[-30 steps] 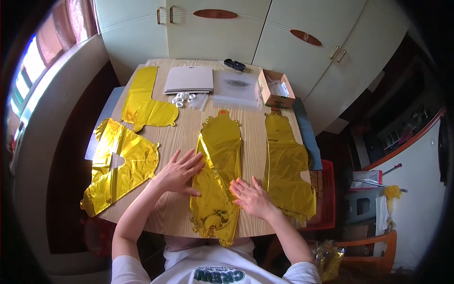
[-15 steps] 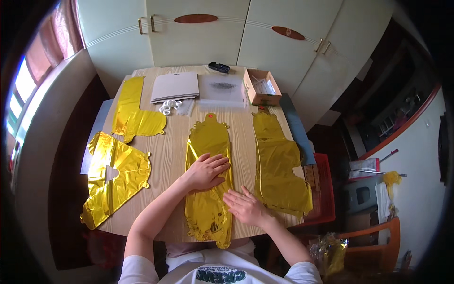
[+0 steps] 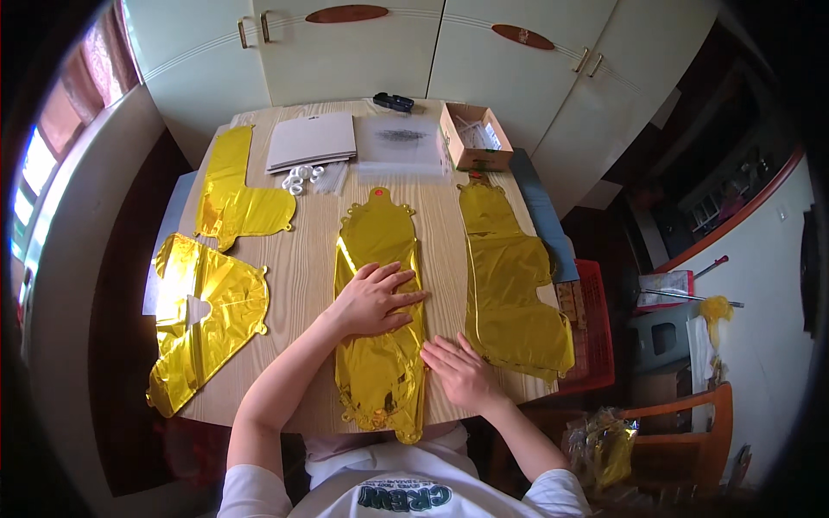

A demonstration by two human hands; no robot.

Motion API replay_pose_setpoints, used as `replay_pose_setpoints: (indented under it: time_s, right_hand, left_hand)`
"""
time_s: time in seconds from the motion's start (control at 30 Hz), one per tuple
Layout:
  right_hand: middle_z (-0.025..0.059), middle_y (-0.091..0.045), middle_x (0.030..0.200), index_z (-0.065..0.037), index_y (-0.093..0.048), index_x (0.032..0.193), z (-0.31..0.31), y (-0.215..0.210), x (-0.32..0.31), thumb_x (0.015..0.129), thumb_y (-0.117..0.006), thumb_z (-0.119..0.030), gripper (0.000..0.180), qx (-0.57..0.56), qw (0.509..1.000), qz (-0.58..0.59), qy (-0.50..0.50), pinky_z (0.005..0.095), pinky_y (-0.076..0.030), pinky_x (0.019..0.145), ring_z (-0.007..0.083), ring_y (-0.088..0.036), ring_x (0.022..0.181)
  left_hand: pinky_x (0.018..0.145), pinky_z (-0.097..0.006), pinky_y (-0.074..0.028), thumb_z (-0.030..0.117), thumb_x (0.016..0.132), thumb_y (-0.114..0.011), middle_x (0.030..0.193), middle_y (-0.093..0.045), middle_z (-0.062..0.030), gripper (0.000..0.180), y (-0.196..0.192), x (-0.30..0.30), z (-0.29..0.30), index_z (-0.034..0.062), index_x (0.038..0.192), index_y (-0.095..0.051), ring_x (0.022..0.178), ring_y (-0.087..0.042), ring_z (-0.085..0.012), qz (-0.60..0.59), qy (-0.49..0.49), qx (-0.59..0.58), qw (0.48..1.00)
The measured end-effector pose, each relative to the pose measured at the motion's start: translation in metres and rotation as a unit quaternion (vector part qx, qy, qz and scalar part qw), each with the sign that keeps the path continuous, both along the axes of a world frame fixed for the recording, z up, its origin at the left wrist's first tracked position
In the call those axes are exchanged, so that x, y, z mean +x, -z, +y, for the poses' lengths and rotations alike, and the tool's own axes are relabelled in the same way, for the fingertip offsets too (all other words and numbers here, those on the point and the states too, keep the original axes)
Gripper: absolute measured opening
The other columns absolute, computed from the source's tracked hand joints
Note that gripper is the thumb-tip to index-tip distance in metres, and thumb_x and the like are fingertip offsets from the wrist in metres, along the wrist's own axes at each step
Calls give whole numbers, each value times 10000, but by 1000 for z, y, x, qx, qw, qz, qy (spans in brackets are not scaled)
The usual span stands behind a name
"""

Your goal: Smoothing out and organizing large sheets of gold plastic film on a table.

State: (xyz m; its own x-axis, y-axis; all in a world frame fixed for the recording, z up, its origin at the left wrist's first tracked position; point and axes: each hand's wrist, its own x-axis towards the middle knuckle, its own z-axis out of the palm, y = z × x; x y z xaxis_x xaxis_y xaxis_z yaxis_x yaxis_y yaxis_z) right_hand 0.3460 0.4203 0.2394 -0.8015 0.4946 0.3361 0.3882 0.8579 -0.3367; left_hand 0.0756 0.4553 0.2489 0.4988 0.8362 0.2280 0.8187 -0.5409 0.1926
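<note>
Your left hand (image 3: 373,300) lies flat, fingers spread, on the middle gold foil balloon (image 3: 378,259). Your right hand (image 3: 459,369) rests open beside its edge on the surface (image 3: 306,259).

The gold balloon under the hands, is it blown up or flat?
Flat. The gold balloon lies spread on the table, with the left hand pressed flat on it.

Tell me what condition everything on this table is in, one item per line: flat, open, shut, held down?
Middle gold foil balloon: deflated, flat, pressed under the hands.
Left hand: open, palm flat on the middle balloon.
Right hand: open, resting at that balloon's right edge.
Right gold balloon: deflated, lying flat.
Two left gold balloons: deflated, flat.
Cardboard box: open.
Cabinet doors: shut.
</note>
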Motion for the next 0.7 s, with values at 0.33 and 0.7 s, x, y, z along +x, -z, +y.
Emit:
replay_pose_setpoints:
  time_s: [0.33, 0.7]
  right_hand:
    - [85, -660, 1231, -46, -696, 1127, -2, 2, -2, 863, -550, -97, 307, 40, 999, -4, 0, 513, -355, 1097, 268, -548, 1254]
    - [100, -677, 1186, -28, -707, 1084, -3, 0, -3, 838, -563, -96, 293, 66, 998, -8, -1, 517, -362, 1087, 265, -573, 1220]
  left_hand:
    - [1119, -488, -250, 525, 947, -474, 1500, -428, -61, 505, 2, 0, 1, 374, 1428, -472, 1369, -383, -331, 30, -3, -10, 999]
    - [1142, -562, -186, 580, 897, -522, 1534, -385, -56, 594, -9, 7, -1, 375, 1448, -439, 1418, -311, -364, 57, -17, -52, 997]
